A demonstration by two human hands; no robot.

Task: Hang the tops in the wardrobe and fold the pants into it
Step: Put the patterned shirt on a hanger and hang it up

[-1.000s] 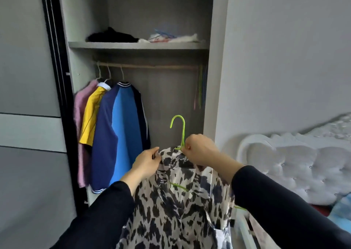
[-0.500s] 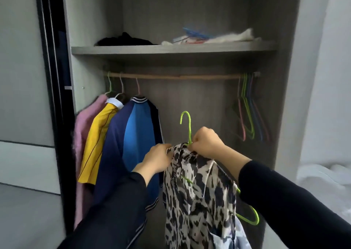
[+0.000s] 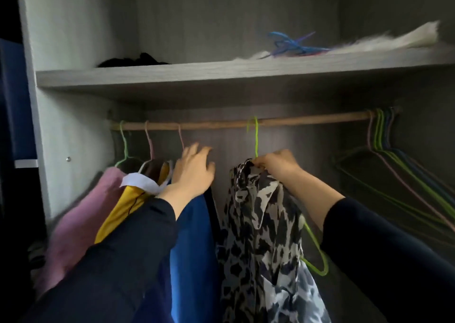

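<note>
We are seeing a black-and-white blotched top on a bright green hanger, beside a blue top, a yellow top and a pink top.

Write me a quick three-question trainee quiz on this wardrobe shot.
1. True or false: the green hanger has its hook over the rail.
2. The empty hangers hang at the rail's: A) left end, B) middle, C) right end.
3. Which hand grips the patterned top at its collar?

Key: 1 true; 2 C; 3 right hand.
</note>
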